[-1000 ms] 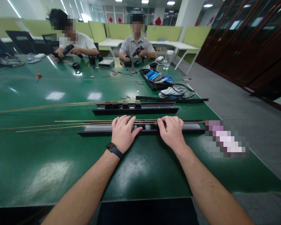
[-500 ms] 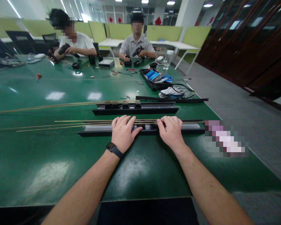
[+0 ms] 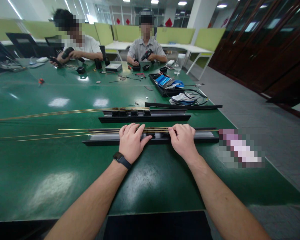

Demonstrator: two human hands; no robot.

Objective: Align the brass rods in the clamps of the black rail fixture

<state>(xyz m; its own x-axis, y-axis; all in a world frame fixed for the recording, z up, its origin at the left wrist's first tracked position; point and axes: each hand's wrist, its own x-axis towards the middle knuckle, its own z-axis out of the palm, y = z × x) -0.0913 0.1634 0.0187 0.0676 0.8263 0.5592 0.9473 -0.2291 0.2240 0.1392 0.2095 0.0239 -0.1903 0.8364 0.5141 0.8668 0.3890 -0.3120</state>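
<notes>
Behind the long black-and-silver metal channel point(image 3: 105, 137) at the centre of the frame lies a shorter black metal channel point(image 3: 145, 118), with thin golden rods point(image 3: 65, 113) running from it to the left edge. Beyond, right of centre, sit a narrow black strip point(image 3: 185, 106), crumpled white fabric point(image 3: 182, 98) and a black tray point(image 3: 157, 85) with a blue packet point(image 3: 164, 80). A blurred pink-and-white object point(image 3: 240, 146) is just beside the near channel's right end.

The hands cover parts of that channel and its slender brass-coloured rods point(image 3: 77, 129): the left hand point(image 3: 131, 141) lies loosely spread, thumb apart; the right hand point(image 3: 183, 140) has thumb and fingers drawn in at the rods, though whether it pinches one I cannot tell.

The glossy green bench point(image 3: 65, 186) fills the lower frame. Two people with power drills sit at its far side, before yellow-green partitions point(image 3: 175, 35); dark wooden cabinets point(image 3: 260, 50) stand upper right.
</notes>
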